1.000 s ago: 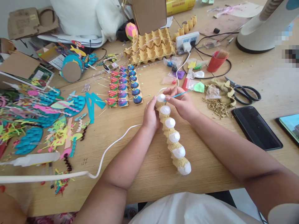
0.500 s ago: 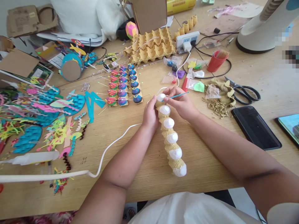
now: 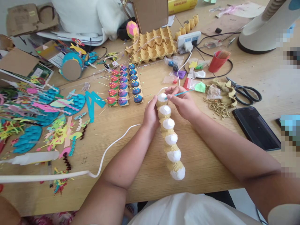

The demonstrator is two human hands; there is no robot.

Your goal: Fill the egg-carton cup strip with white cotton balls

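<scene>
A strip cut from an egg carton [image 3: 169,132] runs toward me, its several bumps topped with white clay-like caps [image 3: 168,124]. My left hand [image 3: 151,113] grips its far end from the left side. In my right hand [image 3: 181,101] is a thin blue stick-like tool [image 3: 180,92], pinched between thumb and fingers. The tool's tip rests at the farthest white cap [image 3: 162,97]. Just what my left fingertips press on is partly hidden behind the strip.
Painted carton strips [image 3: 123,86] with pins stand beyond my left hand. Paper cutouts [image 3: 56,131] and a white cable [image 3: 110,145] lie left. To the right are scissors [image 3: 246,92], a phone [image 3: 255,128], clay bags [image 3: 198,86] and a red cup [image 3: 217,62].
The tool tip has moved onto the farthest cap as my right hand shifted slightly. The strip's near end has swung a little left and toward me. Part of a person now shows at lower left.
</scene>
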